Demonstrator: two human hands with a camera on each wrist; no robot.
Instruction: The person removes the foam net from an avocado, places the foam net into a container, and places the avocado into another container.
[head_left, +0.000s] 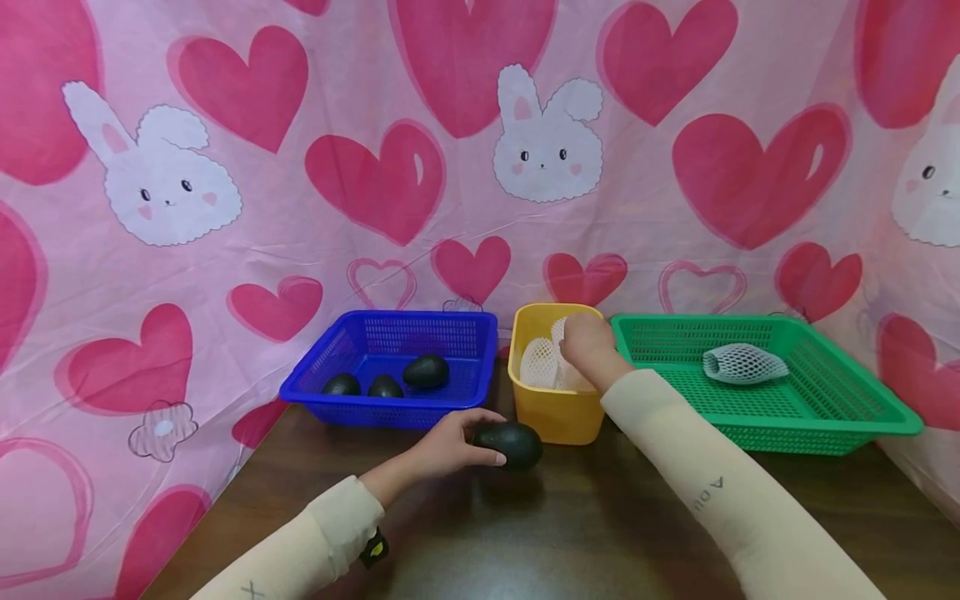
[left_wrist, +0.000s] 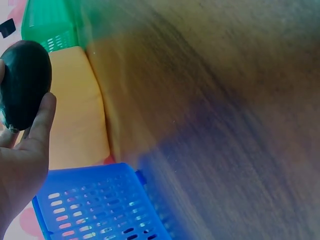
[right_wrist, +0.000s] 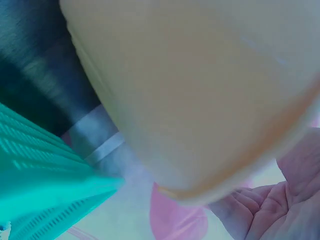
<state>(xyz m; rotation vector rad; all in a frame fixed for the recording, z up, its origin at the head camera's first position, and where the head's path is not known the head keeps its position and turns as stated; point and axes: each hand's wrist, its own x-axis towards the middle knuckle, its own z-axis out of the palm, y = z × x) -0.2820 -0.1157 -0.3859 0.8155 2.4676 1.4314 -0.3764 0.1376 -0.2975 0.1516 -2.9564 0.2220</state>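
Note:
My left hand (head_left: 452, 443) grips a dark avocado (head_left: 513, 446) from its left side, close over the table in front of the yellow bin (head_left: 558, 421). In the left wrist view the same avocado (left_wrist: 27, 82) sits between thumb and fingers. My right hand (head_left: 590, 348) reaches down into the yellow bin, among white foam net sleeves (head_left: 538, 362). Its fingertips are hidden by the hand itself in the head view; the right wrist view shows its palm (right_wrist: 272, 210) beyond the bin's rim. I cannot tell whether those fingers pinch a sleeve.
On the left a blue basket (head_left: 390, 408) contains three avocados (head_left: 426, 372). To the right, a green basket (head_left: 817, 437) has one object in a white foam net (head_left: 744, 364). A pink curtain (head_left: 465, 217) with hearts and rabbits hangs behind the brown table (head_left: 600, 533).

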